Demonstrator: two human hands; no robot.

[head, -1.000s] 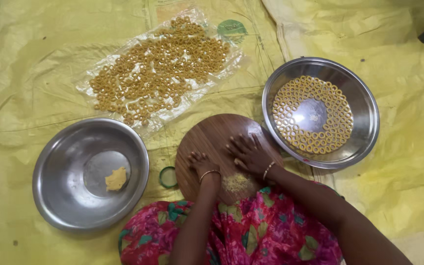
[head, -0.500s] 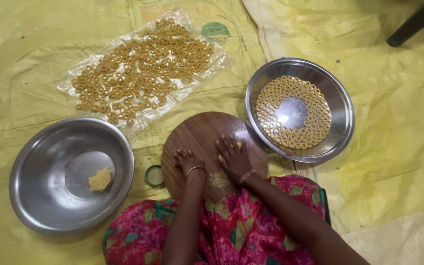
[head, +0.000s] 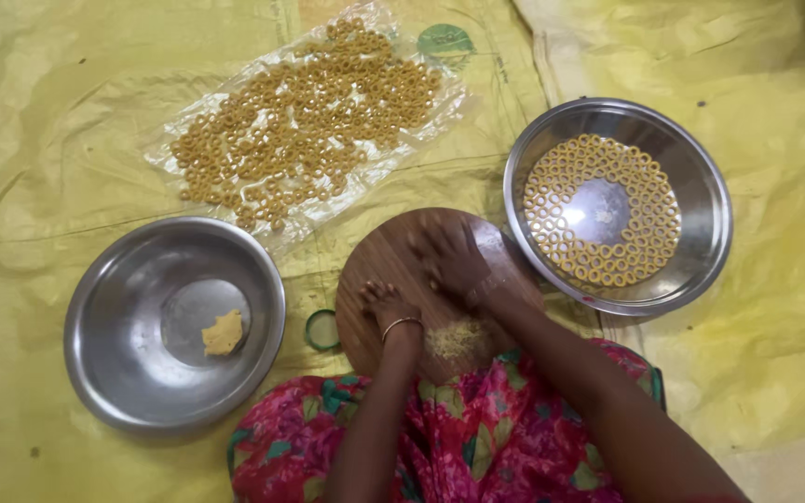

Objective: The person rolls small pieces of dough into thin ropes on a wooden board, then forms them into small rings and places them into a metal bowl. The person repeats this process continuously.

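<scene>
A round wooden board [head: 379,256] lies in front of my lap. My right hand [head: 449,259] presses flat on the middle of the board with its fingers spread, and it is blurred by motion. Whatever lies under its palm is hidden. My left hand [head: 386,304], a bangle on its wrist, rests with fingertips down on the board's near left part. A small heap of yellow dough crumbs [head: 456,338] sits on the board by my wrists.
A steel bowl [head: 104,363] at left holds one lump of yellow dough [head: 223,333]. A steel bowl [head: 701,186] at right holds dough rings laid in circles. A clear plastic sheet [head: 188,130] with several dough rings lies beyond. A small green ring [head: 309,326] sits beside the board, all on a yellow sheet [head: 48,140].
My right hand has slid forward across the board and is now blurred. My left hand stays at the board's near left part. The view itself has shifted a little.
</scene>
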